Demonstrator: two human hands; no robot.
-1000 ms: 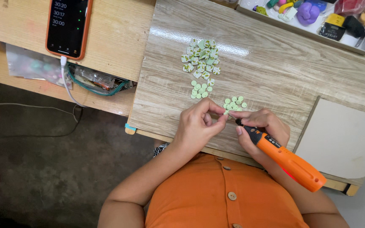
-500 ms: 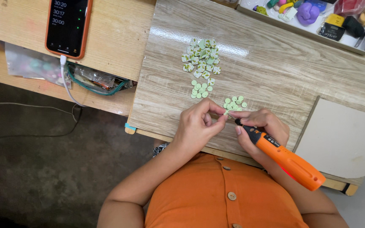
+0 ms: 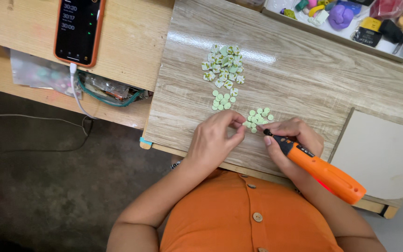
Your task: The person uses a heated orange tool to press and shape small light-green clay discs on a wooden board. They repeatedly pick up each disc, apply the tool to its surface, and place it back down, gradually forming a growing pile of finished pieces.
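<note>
Orange rotary tool (image 3: 325, 171) sits gripped in your right hand (image 3: 291, 140), tip beside the small pile of green discs (image 3: 258, 118) on the wood-grain board (image 3: 304, 79). Your left hand (image 3: 215, 140) pinches fingertips at that pile's edge; held piece too small to confirm.

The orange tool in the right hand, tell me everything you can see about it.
The orange tool is a pen-shaped rotary tool with a smooth plastic-looking body, a black front section bearing small markings, and a thin dark tip. It lies slanted, tip up-left toward the nearest cluster of green discs, rear end reaching over the table edge. The right hand grips its black front section; the left hand pinches something small just beside the tip.
</note>
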